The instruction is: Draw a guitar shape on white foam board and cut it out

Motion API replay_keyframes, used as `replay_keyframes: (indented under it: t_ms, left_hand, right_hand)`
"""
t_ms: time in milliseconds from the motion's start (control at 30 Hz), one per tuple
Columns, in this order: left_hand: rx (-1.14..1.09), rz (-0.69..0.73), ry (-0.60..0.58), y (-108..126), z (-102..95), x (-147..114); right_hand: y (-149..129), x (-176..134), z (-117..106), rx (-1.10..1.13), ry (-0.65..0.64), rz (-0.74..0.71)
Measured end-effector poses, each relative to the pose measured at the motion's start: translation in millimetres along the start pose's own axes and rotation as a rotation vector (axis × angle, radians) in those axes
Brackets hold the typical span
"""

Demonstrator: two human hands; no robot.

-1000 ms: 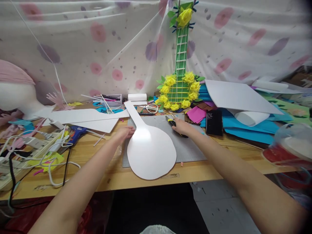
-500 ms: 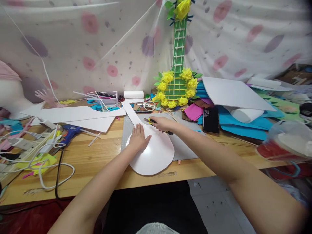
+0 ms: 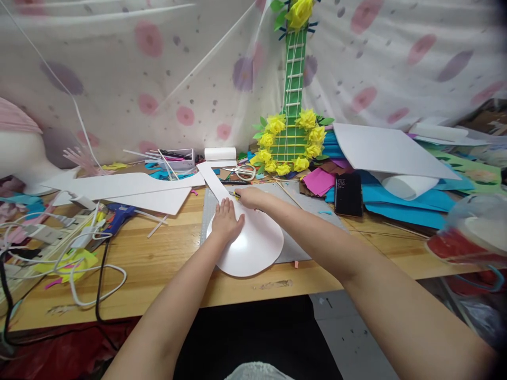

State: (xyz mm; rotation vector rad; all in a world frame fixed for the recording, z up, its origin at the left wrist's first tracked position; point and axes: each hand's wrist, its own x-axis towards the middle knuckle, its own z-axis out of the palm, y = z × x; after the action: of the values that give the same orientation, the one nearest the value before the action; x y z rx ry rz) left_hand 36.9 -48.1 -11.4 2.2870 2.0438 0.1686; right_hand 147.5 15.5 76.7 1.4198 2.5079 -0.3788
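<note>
A white foam board cut-out [image 3: 251,250], round-bodied with a long narrow neck, lies over a grey cutting mat [image 3: 301,240]. My left hand [image 3: 227,220] presses flat on it where the neck meets the body, fingers spread. Closed around a yellow and black utility knife [image 3: 236,195] is my right hand [image 3: 253,198]. The knife's tip is at the right edge of the neck, close to the body. Most of the knife's handle is hidden by the hand.
Behind stands a green paper guitar [image 3: 293,95] with yellow flowers. Scissors [image 3: 244,172] lie beyond the mat, a phone [image 3: 348,195] to the right. A blue glue gun [image 3: 119,215], cables and white board offcuts [image 3: 158,200] occupy the left. A red-and-clear container [image 3: 467,232] stands at right.
My right hand has moved left with the utility knife, bringing it to the neck's edge. My left hand stays pressed on the board. The view has shifted slightly.
</note>
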Motion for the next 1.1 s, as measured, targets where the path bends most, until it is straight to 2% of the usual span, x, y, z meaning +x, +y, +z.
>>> replay_keyframes:
  t_ms: [400, 633, 1100]
  left_hand:
    - [0.017, -0.007, -0.008, 1.3, -1.6, 0.7]
    - [0.036, -0.014, -0.016, 2.7, -4.4, -0.4]
    - [0.046, -0.026, -0.047, 3.4, -5.7, 1.3]
  right_hand:
    - [30.3, -21.6, -17.8, -0.119, -0.103, -0.071]
    - [46.0, -18.3, -17.8, -0.259, -0.016, -0.143]
    - [71.1, -23.0, -4.3, -0.216, 0.051, -0.21]
